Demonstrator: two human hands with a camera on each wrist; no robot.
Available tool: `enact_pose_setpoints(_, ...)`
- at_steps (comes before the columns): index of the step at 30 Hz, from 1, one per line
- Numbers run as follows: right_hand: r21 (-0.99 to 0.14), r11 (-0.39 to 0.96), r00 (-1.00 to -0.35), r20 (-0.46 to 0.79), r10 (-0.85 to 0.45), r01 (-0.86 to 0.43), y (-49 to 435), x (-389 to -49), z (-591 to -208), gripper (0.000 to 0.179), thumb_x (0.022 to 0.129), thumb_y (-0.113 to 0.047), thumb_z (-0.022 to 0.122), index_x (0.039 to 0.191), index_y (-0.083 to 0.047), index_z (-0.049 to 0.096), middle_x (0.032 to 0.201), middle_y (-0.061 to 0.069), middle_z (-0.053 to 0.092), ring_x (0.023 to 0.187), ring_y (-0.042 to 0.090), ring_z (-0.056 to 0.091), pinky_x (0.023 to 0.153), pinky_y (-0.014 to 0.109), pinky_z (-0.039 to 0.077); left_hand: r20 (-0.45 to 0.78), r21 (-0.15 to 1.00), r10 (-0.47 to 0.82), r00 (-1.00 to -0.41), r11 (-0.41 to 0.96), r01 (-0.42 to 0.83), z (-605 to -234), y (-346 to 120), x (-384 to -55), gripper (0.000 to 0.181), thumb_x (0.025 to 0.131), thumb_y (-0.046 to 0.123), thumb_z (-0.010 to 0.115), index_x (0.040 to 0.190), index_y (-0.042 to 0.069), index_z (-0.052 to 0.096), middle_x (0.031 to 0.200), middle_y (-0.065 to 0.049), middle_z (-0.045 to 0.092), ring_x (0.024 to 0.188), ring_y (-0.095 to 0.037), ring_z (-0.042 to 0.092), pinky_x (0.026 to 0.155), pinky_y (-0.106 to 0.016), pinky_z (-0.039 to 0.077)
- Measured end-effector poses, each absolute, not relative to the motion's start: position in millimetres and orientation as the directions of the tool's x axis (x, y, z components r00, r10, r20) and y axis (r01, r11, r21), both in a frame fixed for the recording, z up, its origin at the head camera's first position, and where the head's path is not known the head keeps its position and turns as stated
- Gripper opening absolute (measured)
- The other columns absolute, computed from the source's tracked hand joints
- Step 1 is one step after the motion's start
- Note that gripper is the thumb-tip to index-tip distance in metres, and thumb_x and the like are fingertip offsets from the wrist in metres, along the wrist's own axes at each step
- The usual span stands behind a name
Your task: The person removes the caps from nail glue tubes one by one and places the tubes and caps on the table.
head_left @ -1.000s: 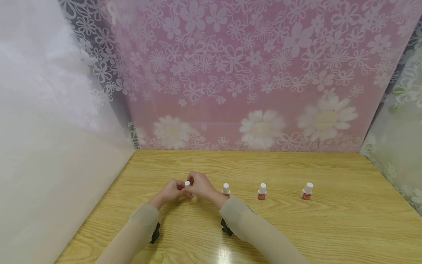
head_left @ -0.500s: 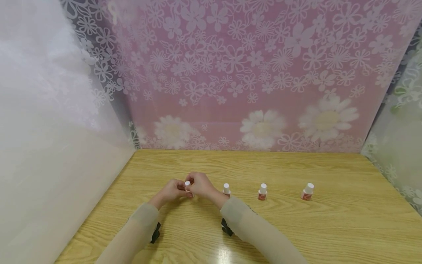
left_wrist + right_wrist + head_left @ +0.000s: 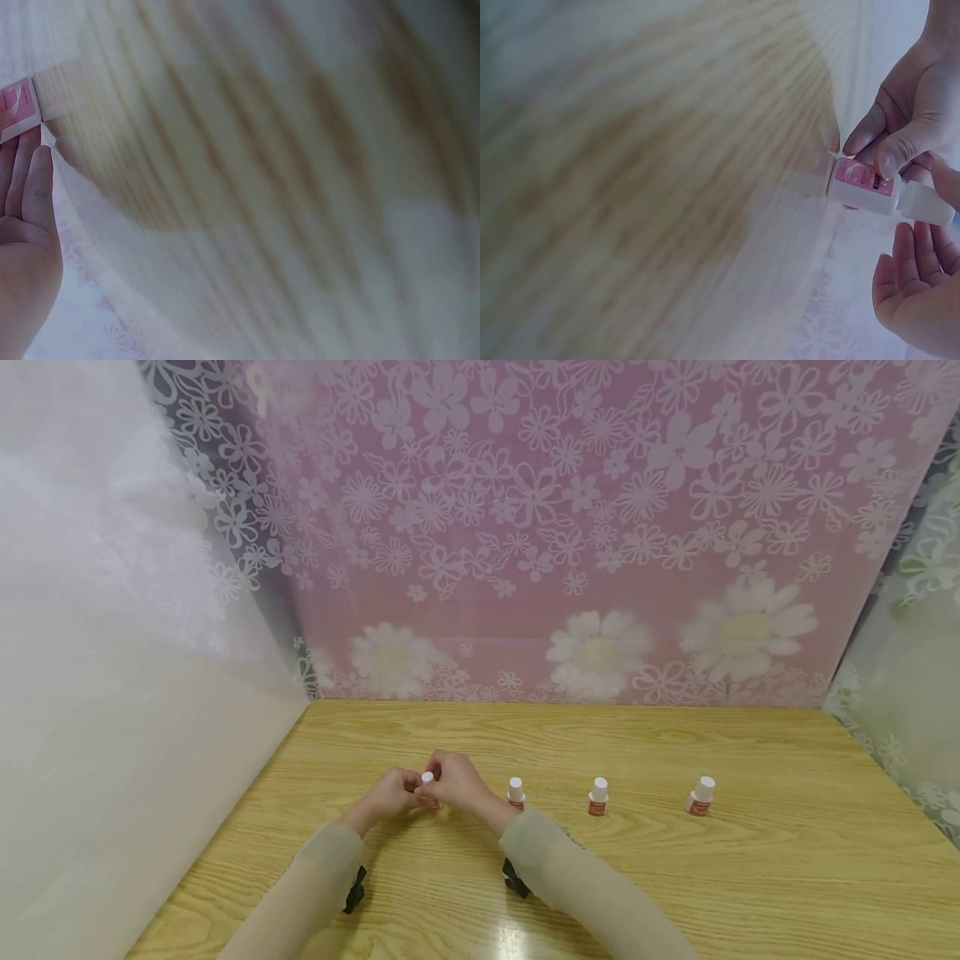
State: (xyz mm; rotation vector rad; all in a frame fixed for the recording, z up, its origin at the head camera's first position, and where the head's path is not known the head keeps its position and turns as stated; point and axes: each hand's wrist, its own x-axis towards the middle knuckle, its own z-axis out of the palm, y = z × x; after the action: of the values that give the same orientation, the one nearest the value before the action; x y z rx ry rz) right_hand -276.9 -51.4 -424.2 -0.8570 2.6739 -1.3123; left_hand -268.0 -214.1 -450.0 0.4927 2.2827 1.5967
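A small white bottle point(image 3: 877, 199) with a pink label and white cap point(image 3: 922, 204) stands on the table between the two hands. My left hand point(image 3: 390, 795) grips its body, thumb against the label in the right wrist view. Around the cap, my right hand point(image 3: 459, 783) pinches with thumb and fingertips; the index and thumb contact is partly cut off at that view's edge. The cap sits on the bottle's neck. Only a corner of the pink label point(image 3: 16, 109) shows in the left wrist view, above the fingers. In the head view the fingers hide most of the body.
To the right stand three similar bottles in a row: a near one point(image 3: 516, 791) partly behind the right wrist, a middle one point(image 3: 597, 796) and a far one point(image 3: 701, 796). The wood-grain table point(image 3: 465, 877) meets a white wall point(image 3: 150, 693) at left and a pink floral backdrop point(image 3: 480, 560) behind.
The right fingers and thumb have shifted slightly about the cap, back and forth. The left hand keeps its hold on the bottle, which stays in place.
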Motion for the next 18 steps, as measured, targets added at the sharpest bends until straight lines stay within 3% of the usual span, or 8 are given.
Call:
enact_pose_setpoints(5, -0.738, 0.499, -0.854, 0.203, -0.479, -0.455, -51.9, -277.9, -426.1, 0.019, 0.073, -0.015, 0.074, 0.079, -0.007, 0.057, 0.071, -0.003, 0.055, 0.064, 0.009, 0.050, 0.055, 0.020, 0.042, -0.059, 0.945, 0.443, -0.894, 0.312, 0.092, -451.2, -213.1, -268.7, 0.009, 0.083, -0.003, 0.057, 0.089, -0.008, 0.062, 0.084, -0.016, 0.065, 0.082, -0.027, 0.062, 0.077, -0.035, 0.047)
enact_pose_setpoints(11, -0.761, 0.438, -0.827, 0.222, -0.516, -0.478, -49.9, -276.2, -423.4, 0.011, 0.077, -0.004, 0.067, 0.086, -0.004, 0.062, 0.079, 0.002, 0.061, 0.077, 0.014, 0.055, 0.062, 0.022, 0.044, -0.071, 0.954, 0.445, -0.893, 0.291, 0.069, -452.0, -213.0, -268.5, 0.013, 0.082, -0.003, 0.058, 0.093, -0.010, 0.061, 0.088, -0.018, 0.064, 0.084, -0.029, 0.061, 0.078, -0.036, 0.046)
enact_pose_setpoints(18, -0.755, 0.424, -0.804, 0.225, -0.550, -0.501, -49.3, -276.6, -423.6, 0.014, 0.080, 0.001, 0.059, 0.093, -0.003, 0.064, 0.087, 0.005, 0.063, 0.086, 0.018, 0.056, 0.067, 0.025, 0.045, -0.081, 0.959, 0.446, -0.891, 0.279, 0.053, -451.5, -213.0, -268.1, 0.021, 0.081, -0.001, 0.060, 0.099, -0.011, 0.060, 0.090, -0.016, 0.064, 0.086, -0.030, 0.061, 0.079, -0.037, 0.046)
